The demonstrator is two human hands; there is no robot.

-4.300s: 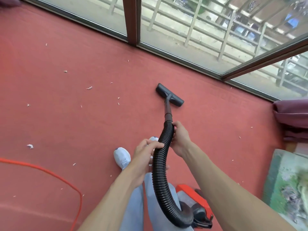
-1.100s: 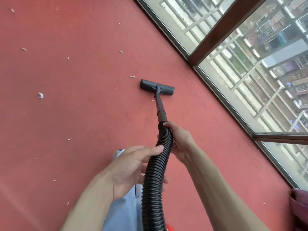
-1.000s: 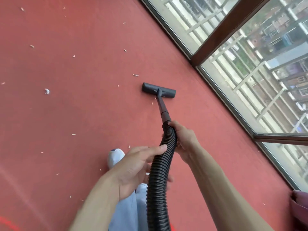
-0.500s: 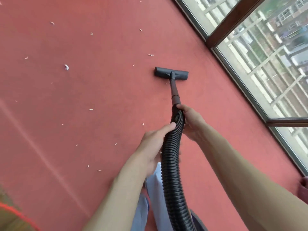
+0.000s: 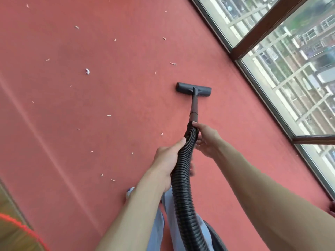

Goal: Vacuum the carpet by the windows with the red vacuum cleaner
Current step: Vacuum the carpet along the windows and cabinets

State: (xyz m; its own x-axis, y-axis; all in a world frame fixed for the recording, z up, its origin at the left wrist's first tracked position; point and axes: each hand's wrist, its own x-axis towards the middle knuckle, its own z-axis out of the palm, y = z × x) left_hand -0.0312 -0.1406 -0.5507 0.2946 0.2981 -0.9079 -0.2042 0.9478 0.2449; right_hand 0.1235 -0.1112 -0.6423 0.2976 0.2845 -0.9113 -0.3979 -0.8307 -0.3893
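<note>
One black ribbed hose (image 5: 183,187) is rising from the bottom edge and joining one straight tube (image 5: 194,107), which is pointing away from the person, its long axis running almost straight up the view. At its far end one flat nozzle (image 5: 193,89) is lying crosswise on the red carpet (image 5: 108,151), near the windows (image 5: 293,73) but apart from their frame. The left hand (image 5: 168,156) is gripping the hose lower down, thumb on top; the right hand (image 5: 206,140) is holding the hose's top end, just below the tube. Some eighteen pale scraps (image 5: 87,71) are lying scattered, mostly left of the nozzle. One orange cord (image 5: 21,225) is crossing the lower left corner.
</note>
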